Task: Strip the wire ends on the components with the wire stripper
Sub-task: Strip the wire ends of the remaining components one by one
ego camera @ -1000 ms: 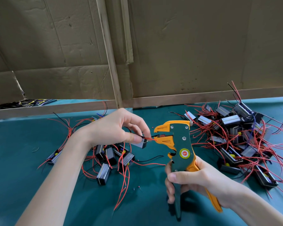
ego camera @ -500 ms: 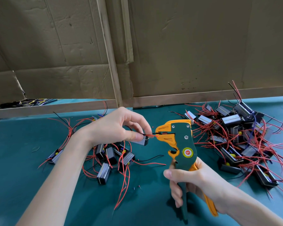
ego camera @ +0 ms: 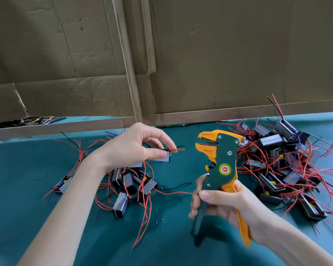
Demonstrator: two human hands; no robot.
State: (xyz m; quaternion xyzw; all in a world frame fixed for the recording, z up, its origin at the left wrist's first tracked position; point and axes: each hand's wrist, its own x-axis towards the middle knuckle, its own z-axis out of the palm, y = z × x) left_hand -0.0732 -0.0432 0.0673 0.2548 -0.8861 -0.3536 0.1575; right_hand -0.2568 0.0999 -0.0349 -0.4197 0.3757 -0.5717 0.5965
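Green & orange wire stripper (ego camera: 226,150), red & blk wires (ego camera: 178,149), teal mat (ego camera: 27,198), brown cardboard (ego camera: 219,54).

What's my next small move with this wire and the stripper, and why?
Probably slide the red wire, pinched in your left hand, into the wire stripper: its jaws stand open, just apart from the wire's end. I can't tell whether that end is bare.

You get a single wide-angle view, worn on your head, facing forward and down. It sits close over the teal surface (ego camera: 17,179). Your forearms enter from the near edge. Your left hand (ego camera: 135,148) is left of centre, and your right hand (ego camera: 225,204) is nearer, right of centre. The far side ends at a cardboard wall (ego camera: 238,54), whose straight edges lean and bend toward the frame borders.
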